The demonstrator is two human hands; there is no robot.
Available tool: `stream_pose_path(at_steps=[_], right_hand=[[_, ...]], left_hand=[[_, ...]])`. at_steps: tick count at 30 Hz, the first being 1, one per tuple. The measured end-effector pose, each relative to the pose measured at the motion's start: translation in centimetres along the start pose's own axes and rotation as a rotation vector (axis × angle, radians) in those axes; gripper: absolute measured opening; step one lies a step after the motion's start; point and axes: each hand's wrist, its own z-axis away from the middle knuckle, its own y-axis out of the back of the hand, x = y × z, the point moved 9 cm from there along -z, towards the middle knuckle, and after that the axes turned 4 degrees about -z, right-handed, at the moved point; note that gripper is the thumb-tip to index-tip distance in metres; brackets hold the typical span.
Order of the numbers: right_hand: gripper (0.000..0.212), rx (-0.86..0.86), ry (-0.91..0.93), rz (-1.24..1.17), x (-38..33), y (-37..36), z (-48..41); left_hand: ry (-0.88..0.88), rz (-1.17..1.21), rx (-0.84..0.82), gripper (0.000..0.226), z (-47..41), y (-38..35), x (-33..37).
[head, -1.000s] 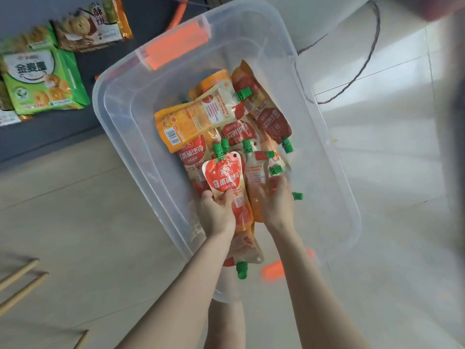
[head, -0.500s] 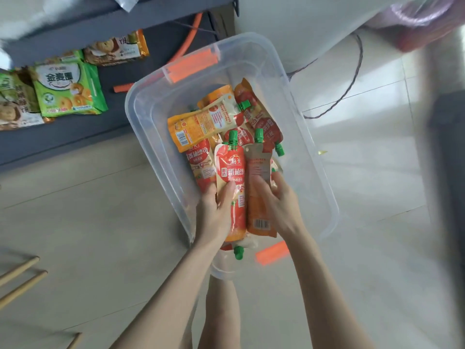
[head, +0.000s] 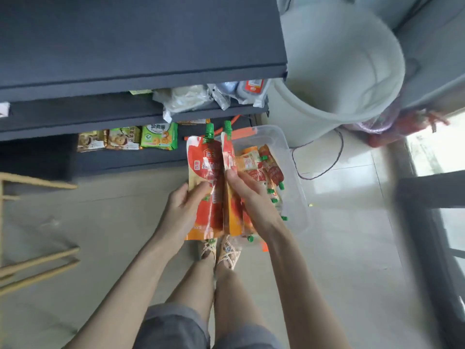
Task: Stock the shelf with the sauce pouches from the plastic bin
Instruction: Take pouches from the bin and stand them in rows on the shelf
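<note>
My left hand [head: 185, 207] grips a red and orange sauce pouch [head: 205, 172] with a green cap, held upright above the floor. My right hand [head: 249, 195] grips a second sauce pouch [head: 230, 157] right beside it, cap up. Below and to the right, the clear plastic bin [head: 281, 144] stands on the floor with several more sauce pouches [head: 264, 170] lying inside. The dark grey shelf [head: 141, 39] rises ahead at the left, its top board bare in view.
Lower shelf levels carry snack packets [head: 158, 136] and clear wrapped packs [head: 191, 99]. A large white bucket [head: 339, 71] stands right of the shelf, with a cable [head: 334, 157] on the tiles. Wooden bars [head: 37, 263] are at the left, a dark frame [head: 432, 222] at the right.
Both hands have lifted their pouches up out of the bin. My view has risen, so the upper shelf levels and the white bucket now show.
</note>
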Motion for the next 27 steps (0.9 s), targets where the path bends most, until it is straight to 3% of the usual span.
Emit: stream_pose_path(at_steps=[2, 7, 13, 18, 21, 27], right_hand=[[0.032, -0.027, 0.017, 0.021, -2.6, -3.4, 1.4], [0.042, -0.005, 0.119, 0.094, -9.2, -10.9, 3.1], [0.026, -0.056, 0.351, 0.255, -18.0, -22.1, 3.3], [0.033, -0.078, 0.490, 0.268, -24.0, -31.1, 2.5], [0.027, -0.056, 0.608, 0.289, -27.0, -35.4, 1.9], [0.016, 0.061, 0.783, 0.247, -32.4, -40.3, 0.9]], left_hand=[[-0.083, 0.034, 0.013, 0.013, 2.9, 2.8, 3.5], [-0.217, 0.176, 0.170, 0.011, 8.2, 11.3, 9.2], [-0.326, 0.284, 0.185, 0.030, 9.9, 20.8, 15.8], [-0.494, 0.175, 0.132, 0.039, 9.5, 29.6, 23.3], [-0.584, 0.090, 0.159, 0.042, 8.5, 34.8, 27.2], [-0.748, -0.031, 0.222, 0.024, 6.2, 41.3, 34.7]])
